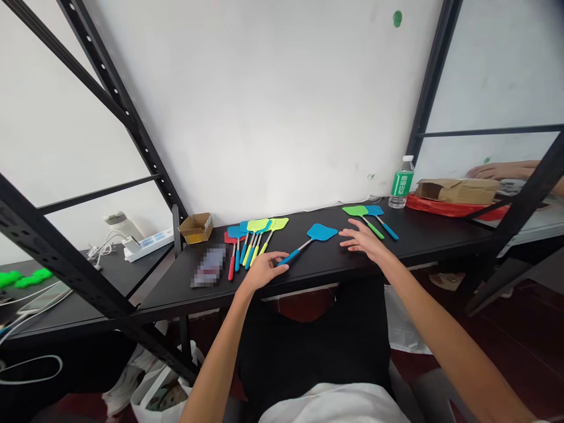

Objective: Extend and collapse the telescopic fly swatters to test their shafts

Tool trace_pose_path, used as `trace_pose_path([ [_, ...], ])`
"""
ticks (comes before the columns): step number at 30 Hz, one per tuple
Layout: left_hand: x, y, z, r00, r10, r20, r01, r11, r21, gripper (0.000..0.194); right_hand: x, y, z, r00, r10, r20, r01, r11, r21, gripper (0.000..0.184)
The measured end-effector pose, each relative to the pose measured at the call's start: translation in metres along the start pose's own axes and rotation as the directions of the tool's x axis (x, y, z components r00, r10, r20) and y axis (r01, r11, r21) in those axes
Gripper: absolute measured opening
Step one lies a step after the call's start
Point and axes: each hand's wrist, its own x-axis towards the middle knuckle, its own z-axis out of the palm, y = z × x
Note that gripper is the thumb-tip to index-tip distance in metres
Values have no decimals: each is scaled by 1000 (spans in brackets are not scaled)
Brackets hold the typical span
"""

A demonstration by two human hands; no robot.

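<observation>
Handling status: in progress, one unit in hand. The left hand [264, 270] grips the lower handle of a blue swatter [323, 232], thumb and fingers closed on it. The swatter's head points toward the right hand [361, 239], which is open, fingers spread, beside the head tip and gripping nothing. Whether the head rests on the tabletop [440, 229] or is slightly raised cannot be confirmed.

Placed units form two groups. At left, a row of red, blue and yellow swatters [259, 225] lies close together, heads overlapping toward the wall, handles toward the person; overlap prevents a reliable count. At right, a green swatter [355, 210] and a second blue one [388, 230] lie side by side, short of the bottle [400, 185].

Assessment: the held unit lies between the groups and belongs to neither, so its handling appears incomplete. Which group is finished and which is waiting cannot be determined; the remaining quantity is therefore uncertain.
</observation>
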Motion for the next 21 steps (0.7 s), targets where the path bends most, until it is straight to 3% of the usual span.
trace_pose_path([
  [6,-3,28,22,995,58,76,-68,989,129,47,-2,1,13,980,-96,174,142,952,-272,54],
  [11,-7,49,34,968,199,153,-204,979,22,47,-12,-4,22,911,-245,333,391,772,-501,48],
  [14,-6,42,31,970,213,121,-222,972,72,44,-22,-8,29,862,-292,415,493,671,-554,50],
  [17,-2,27,28,978,203,47,-209,956,207,42,-33,-12,40,830,-363,423,557,584,-591,48],
  [21,7,14,33,978,209,-15,-184,891,415,42,-48,-12,58,793,-311,524,606,493,-625,65],
])
